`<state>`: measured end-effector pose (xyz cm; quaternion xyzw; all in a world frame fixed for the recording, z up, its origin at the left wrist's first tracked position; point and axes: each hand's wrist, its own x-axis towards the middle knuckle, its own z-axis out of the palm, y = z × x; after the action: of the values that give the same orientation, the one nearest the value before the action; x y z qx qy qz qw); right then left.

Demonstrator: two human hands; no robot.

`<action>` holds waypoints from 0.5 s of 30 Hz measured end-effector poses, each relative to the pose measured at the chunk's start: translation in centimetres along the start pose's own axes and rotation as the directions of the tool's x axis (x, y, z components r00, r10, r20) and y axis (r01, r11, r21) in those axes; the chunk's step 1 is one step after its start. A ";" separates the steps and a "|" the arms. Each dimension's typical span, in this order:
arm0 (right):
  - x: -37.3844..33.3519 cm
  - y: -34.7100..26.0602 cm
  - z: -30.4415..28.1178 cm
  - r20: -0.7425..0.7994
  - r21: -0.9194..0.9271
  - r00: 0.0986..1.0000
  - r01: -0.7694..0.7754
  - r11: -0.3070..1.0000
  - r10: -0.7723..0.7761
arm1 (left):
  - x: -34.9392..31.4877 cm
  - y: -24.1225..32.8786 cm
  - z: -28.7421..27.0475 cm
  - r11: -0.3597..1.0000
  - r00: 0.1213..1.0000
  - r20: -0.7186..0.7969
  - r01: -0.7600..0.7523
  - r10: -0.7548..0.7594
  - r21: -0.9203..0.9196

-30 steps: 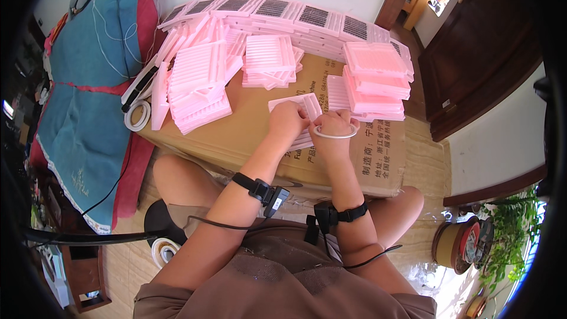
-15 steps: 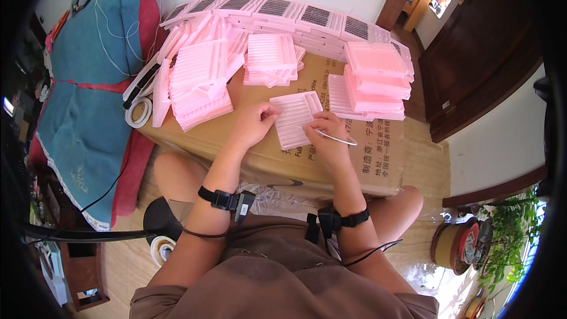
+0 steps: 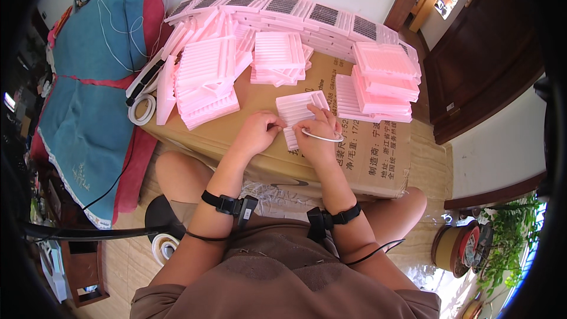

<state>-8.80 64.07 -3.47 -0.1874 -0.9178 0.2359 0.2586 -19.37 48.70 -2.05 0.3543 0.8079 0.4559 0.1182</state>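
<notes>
A small pink ridged tray point(image 3: 300, 101) lies on the cardboard box in front of me, partly covered by my right hand. My left hand point(image 3: 260, 132) is at the tray's left edge, with thumb and forefinger pinched together. Whatever is between those fingertips is too small to make out. Over the tray's lower right part rests my right hand point(image 3: 318, 136), its thumb bent in and some fingers stretched over the ridges. A thin white strip point(image 3: 328, 139) comes out of its grip and curves to the right.
The cardboard box point(image 3: 266, 162) bears stacked pink trays at left point(image 3: 204, 71), middle point(image 3: 277, 50) and right point(image 3: 384, 62). Behind them runs a row of trays with dark inserts point(image 3: 283, 6). A white tape roll point(image 3: 142, 110) lies at the left edge, beside a blue-covered seat point(image 3: 88, 136).
My right hand has moved left and further over the tray, its fingers spreading across the ridges. My left hand has slid slightly down and right along the tray's left edge.
</notes>
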 end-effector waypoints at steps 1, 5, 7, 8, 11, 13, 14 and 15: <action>0.0 0.0 0.0 -0.005 0.000 1.000 0.001 1.000 -0.001 | 0.0 0.0 0.0 1.000 1.000 -0.004 -0.006 0.007 0.009; 0.0 -0.1 -0.1 -0.018 -0.006 1.000 0.006 1.000 -0.006 | 0.0 0.1 0.0 1.000 1.000 -0.007 0.002 -0.002 0.019; 0.0 -0.1 -0.2 -0.017 -0.002 1.000 0.007 1.000 -0.007 | 0.1 0.1 0.1 1.000 1.000 -0.007 0.012 -0.011 0.018; 0.0 -0.1 -0.2 -0.016 0.000 1.000 0.008 1.000 -0.008 | 0.1 0.1 0.1 1.000 1.000 -0.008 0.014 -0.014 0.021; 0.0 0.0 -0.3 -0.016 0.000 1.000 0.013 1.000 -0.013 | 0.2 0.3 0.1 0.999 0.999 -0.011 0.030 -0.030 0.030; 0.0 0.0 -0.3 -0.017 -0.002 1.000 0.018 1.000 -0.018 | 0.3 0.5 0.2 0.997 0.999 -0.015 0.048 -0.047 0.055; 0.1 0.0 -0.3 -0.011 -0.004 1.000 0.014 1.000 -0.014 | 0.4 0.6 0.2 0.995 0.998 -0.019 0.060 -0.058 0.078; 0.1 0.0 -0.3 -0.015 -0.003 1.000 0.018 1.000 -0.018 | 0.4 0.8 0.3 0.992 0.997 -0.023 0.071 -0.069 0.101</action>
<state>-8.67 64.19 -3.17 -0.1816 -0.9178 0.2308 0.2674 -19.14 49.45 -1.54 0.3269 0.8430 0.4133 0.1079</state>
